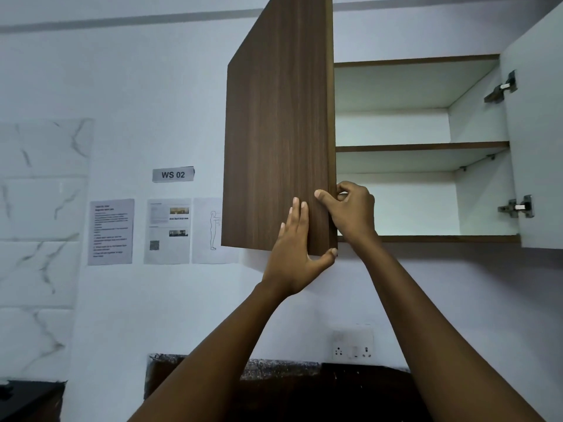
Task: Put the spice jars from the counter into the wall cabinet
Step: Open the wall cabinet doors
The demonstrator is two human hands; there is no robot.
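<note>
Our left hand (297,248) presses flat, fingers straight, on the door (274,132) of the wall cabinet (426,239); our right hand (350,208) pinches that door's edge. No spice jars show and the shelves (420,146) in view look bare, so we judge nothing stowed yet.

Kitchen, set up as a numbered workstation. Kitchen cues: wall cabinet (481,202) with wood-grain door (274,132), white inside, shelf (420,146), metal hinges (515,207); dark speckled counter (320,391) below; marble-look tiles (39,208) at left; power socket (353,345) on the painted wall. Workstation cues: "WS 02" label (173,174) on the wall, printed sheets (111,232) under it, one with a QR code, one with a body-outline drawing.
</note>
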